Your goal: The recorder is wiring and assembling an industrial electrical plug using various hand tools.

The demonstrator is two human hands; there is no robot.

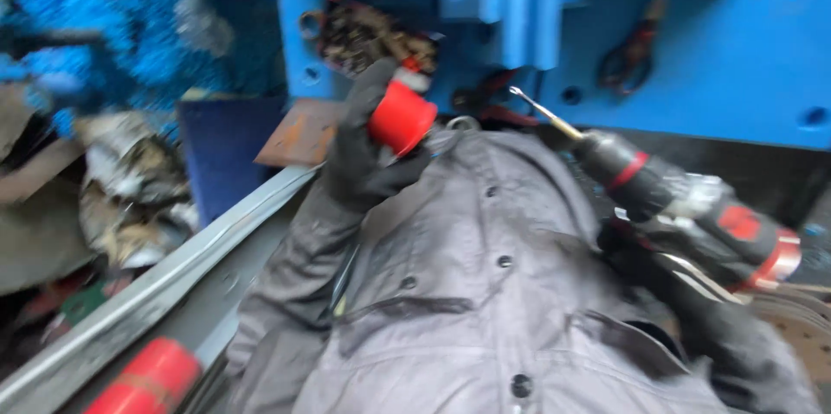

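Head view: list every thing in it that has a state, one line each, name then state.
left hand: gloved, raised, closed on the red cup
red cup: held tilted in front of the blue machine
right hand: gloved, gripping the drill
drill: held, bit pointing up and left; spinning or not cannot be told
blue machine: standing, holes in its face
grey jacket: buttoned shut

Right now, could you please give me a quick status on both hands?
Left hand, gloved, holds red cup raised. Right hand grips cordless drill, bit pointing at blue machine frame. Grey jacket fills foreground.
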